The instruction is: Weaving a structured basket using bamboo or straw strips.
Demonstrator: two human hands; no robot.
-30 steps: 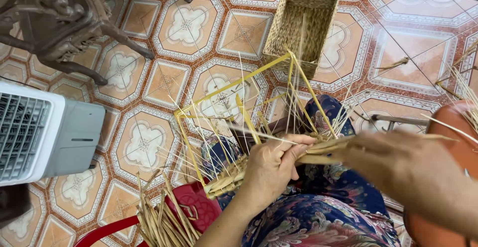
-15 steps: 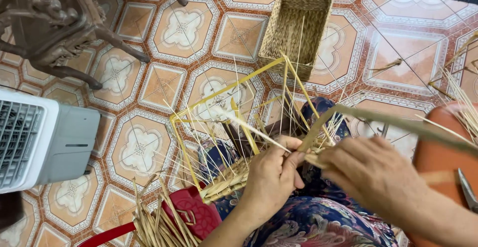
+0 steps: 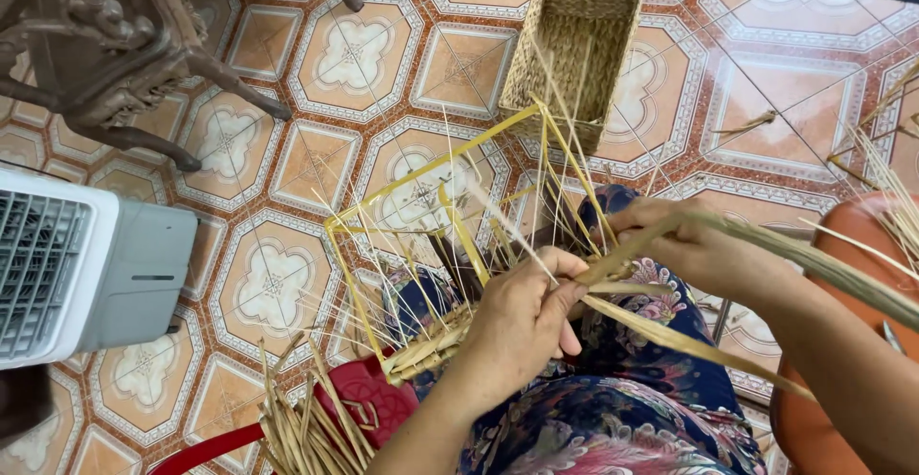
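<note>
Weaving under way | left hand [image 3: 525, 314] pinches flat straw strands [image 3: 661, 331] at yellow wire frame [image 3: 450, 216] on lap | right hand [image 3: 694, 245] grips them, best kept taut and flat against the frame's woven edge

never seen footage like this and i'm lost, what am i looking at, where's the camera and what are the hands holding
The camera sits on a person's head, looking down at their lap and a tiled floor. Both bare hands work on a yellow wire frame with thin straw stalks woven into it. The left hand pinches the stalks at the frame; the right hand grips a thick twisted straw strand. On the floor lie a finished woven basket, a white fan heater and a bundle of loose straw.
</note>
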